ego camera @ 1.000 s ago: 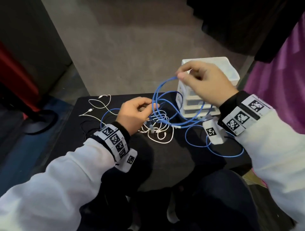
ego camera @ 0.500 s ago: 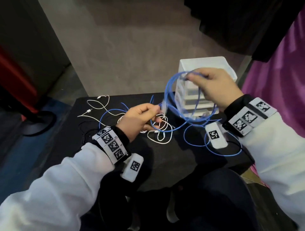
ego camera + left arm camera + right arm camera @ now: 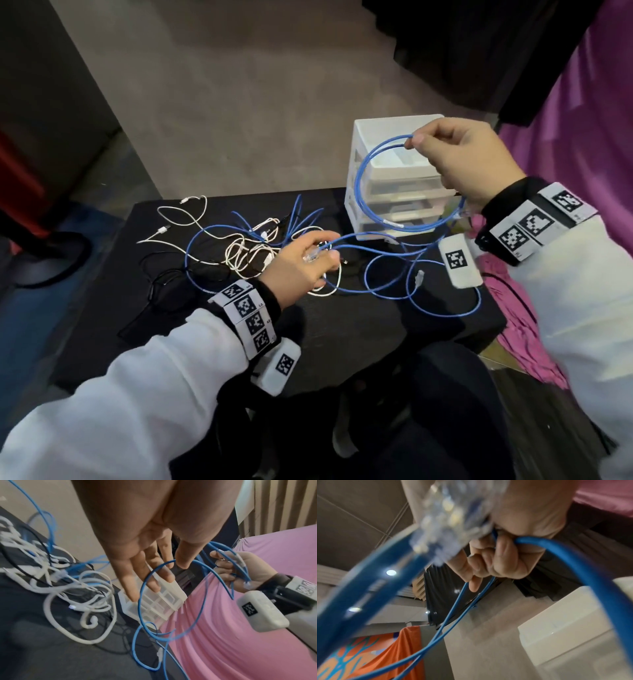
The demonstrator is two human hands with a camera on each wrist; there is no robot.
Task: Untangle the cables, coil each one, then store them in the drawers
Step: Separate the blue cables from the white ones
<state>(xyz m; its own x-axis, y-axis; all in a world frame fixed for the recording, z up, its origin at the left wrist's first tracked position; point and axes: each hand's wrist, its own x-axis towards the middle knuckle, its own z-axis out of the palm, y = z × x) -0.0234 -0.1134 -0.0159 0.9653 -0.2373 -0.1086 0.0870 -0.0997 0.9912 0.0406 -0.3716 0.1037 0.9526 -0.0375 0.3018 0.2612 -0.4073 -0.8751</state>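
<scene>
A blue network cable (image 3: 358,178) hangs as a loop in front of the white drawer unit (image 3: 387,127). My right hand (image 3: 459,161) grips the top of that loop above the unit, fingers curled round the strands (image 3: 590,568). A clear plug (image 3: 247,585) dangles by its wrist. My left hand (image 3: 298,267) hovers low over the tangle. Its fingers (image 3: 145,566) are straight, and the blue cable (image 3: 142,588) runs loosely between thumb and fingers. White cables (image 3: 246,253) and more blue strands lie knotted on the black table (image 3: 342,325).
A thin black cable (image 3: 161,284) lies at the table's left. A loose blue loop with a clear plug (image 3: 418,274) lies at the right front. Pink cloth (image 3: 599,137) hangs right of the table. The drawer unit (image 3: 164,596) stands at the back right corner, drawers closed.
My right hand has carried the blue loop up and to the right, and the loop has widened. My left hand has dropped lower and its fingers have straightened along the cable.
</scene>
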